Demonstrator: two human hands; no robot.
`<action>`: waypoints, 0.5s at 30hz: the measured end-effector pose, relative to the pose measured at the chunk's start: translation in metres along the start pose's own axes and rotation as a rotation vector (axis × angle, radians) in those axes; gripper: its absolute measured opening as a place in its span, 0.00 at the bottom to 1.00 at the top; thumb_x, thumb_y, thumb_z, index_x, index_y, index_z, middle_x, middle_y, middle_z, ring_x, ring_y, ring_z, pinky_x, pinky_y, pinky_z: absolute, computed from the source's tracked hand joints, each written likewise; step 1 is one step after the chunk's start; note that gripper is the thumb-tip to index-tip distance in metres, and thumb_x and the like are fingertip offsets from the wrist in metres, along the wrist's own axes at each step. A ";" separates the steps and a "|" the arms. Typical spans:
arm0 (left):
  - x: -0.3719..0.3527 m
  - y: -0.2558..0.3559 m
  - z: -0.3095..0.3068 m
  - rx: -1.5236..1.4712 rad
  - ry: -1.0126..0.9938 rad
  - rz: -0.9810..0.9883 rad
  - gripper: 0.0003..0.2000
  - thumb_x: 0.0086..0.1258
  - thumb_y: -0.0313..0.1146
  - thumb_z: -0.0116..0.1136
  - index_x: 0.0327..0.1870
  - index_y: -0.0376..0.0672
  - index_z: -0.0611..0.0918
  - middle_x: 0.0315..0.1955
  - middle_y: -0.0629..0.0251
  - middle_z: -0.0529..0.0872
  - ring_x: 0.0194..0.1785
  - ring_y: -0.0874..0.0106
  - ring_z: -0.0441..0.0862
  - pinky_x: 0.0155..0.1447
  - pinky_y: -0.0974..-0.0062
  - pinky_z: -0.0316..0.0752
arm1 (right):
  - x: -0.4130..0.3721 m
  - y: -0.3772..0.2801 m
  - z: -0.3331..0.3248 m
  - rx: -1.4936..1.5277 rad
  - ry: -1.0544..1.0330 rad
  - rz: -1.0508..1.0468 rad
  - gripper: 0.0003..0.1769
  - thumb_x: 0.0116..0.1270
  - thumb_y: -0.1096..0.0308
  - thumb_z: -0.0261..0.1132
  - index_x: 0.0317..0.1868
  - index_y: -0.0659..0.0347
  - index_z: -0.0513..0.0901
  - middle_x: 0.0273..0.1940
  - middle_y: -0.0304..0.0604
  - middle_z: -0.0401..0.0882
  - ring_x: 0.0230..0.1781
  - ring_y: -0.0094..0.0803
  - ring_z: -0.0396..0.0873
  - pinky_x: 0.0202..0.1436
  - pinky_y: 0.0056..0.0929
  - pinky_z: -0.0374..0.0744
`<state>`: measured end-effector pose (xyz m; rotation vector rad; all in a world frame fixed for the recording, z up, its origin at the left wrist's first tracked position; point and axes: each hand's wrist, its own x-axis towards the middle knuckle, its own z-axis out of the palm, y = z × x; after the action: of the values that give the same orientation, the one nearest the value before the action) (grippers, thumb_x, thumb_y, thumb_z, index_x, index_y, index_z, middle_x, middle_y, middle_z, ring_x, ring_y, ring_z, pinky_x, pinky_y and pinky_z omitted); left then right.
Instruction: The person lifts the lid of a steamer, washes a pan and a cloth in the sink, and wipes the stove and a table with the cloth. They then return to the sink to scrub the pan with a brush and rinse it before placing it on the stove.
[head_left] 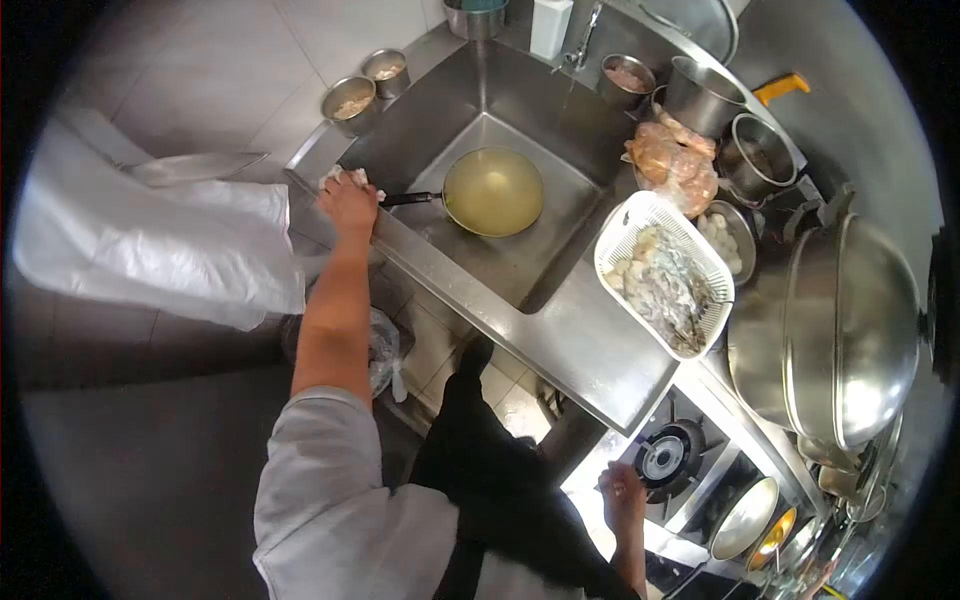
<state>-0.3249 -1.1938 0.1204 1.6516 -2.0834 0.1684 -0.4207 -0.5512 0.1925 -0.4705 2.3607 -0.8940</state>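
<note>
My left hand (pixel 348 207) is closed on a crumpled white cloth (pixel 363 179) at the left rim of the steel sink (pixel 450 278). Just beside that hand lies the black handle of a frying pan (pixel 493 192). The pan is down in the basin and contains yellowish liquid. My right hand (pixel 622 490) is beside the gas burner (pixel 664 457), fingers curled in and nothing visible in them. Nearest to it on the stove side is a shallow pan (pixel 745 518).
A white basket (pixel 665 275) of shrimp stands on the counter right of the sink, near bagged raw meat (pixel 672 165) and metal pots (pixel 703 97). Two small tins (pixel 350 105) sit at the sink's left corner. A large domed steel vessel (pixel 830 330) is at right.
</note>
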 end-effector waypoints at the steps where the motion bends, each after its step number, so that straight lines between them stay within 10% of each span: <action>1: 0.011 0.004 -0.001 -0.089 -0.034 -0.045 0.20 0.52 0.39 0.64 0.45 0.40 0.79 0.48 0.56 0.78 0.58 0.58 0.70 0.63 0.56 0.61 | 0.015 -0.033 0.008 0.071 -0.042 0.049 0.13 0.61 0.70 0.66 0.45 0.64 0.79 0.38 0.47 0.83 0.36 0.33 0.81 0.39 0.29 0.77; 3: 0.026 0.007 0.026 -0.144 -0.018 0.149 0.17 0.51 0.34 0.66 0.42 0.39 0.79 0.37 0.56 0.80 0.50 0.59 0.75 0.57 0.62 0.67 | 0.053 -0.094 0.023 0.105 -0.160 -0.146 0.15 0.62 0.70 0.65 0.48 0.65 0.79 0.38 0.49 0.83 0.39 0.32 0.82 0.43 0.29 0.78; 7: -0.017 0.074 -0.031 -1.187 -0.524 -0.190 0.09 0.56 0.24 0.57 0.39 0.40 0.76 0.34 0.65 0.80 0.37 0.73 0.79 0.42 0.76 0.75 | 0.144 -0.183 0.078 0.330 -0.383 -0.294 0.18 0.66 0.64 0.64 0.53 0.64 0.75 0.50 0.47 0.77 0.50 0.29 0.77 0.53 0.29 0.76; 8: -0.028 0.088 -0.047 -1.204 -0.630 -0.197 0.10 0.58 0.24 0.56 0.41 0.40 0.76 0.35 0.66 0.80 0.38 0.75 0.78 0.42 0.77 0.75 | 0.177 -0.192 0.107 0.267 -0.162 -0.556 0.23 0.66 0.61 0.64 0.56 0.63 0.72 0.53 0.48 0.75 0.53 0.33 0.76 0.57 0.31 0.74; 13: -0.072 0.131 -0.046 -1.504 -0.955 -0.361 0.11 0.63 0.27 0.52 0.46 0.38 0.75 0.40 0.64 0.79 0.42 0.73 0.79 0.47 0.75 0.76 | 0.315 -0.258 0.218 0.986 -0.300 -0.255 0.43 0.65 0.42 0.59 0.69 0.63 0.58 0.64 0.54 0.63 0.66 0.43 0.62 0.69 0.37 0.61; 15: -0.079 0.143 -0.037 -1.731 -0.786 -0.489 0.13 0.66 0.31 0.52 0.50 0.38 0.74 0.45 0.64 0.79 0.47 0.72 0.78 0.51 0.73 0.75 | 0.312 -0.278 0.221 0.884 -0.222 -0.339 0.44 0.63 0.44 0.61 0.68 0.65 0.58 0.62 0.54 0.65 0.65 0.42 0.63 0.68 0.36 0.62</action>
<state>-0.4369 -1.0717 0.1466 0.8860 -1.1006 -2.0171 -0.4937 -1.0140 0.1286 -0.5510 1.4890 -1.7936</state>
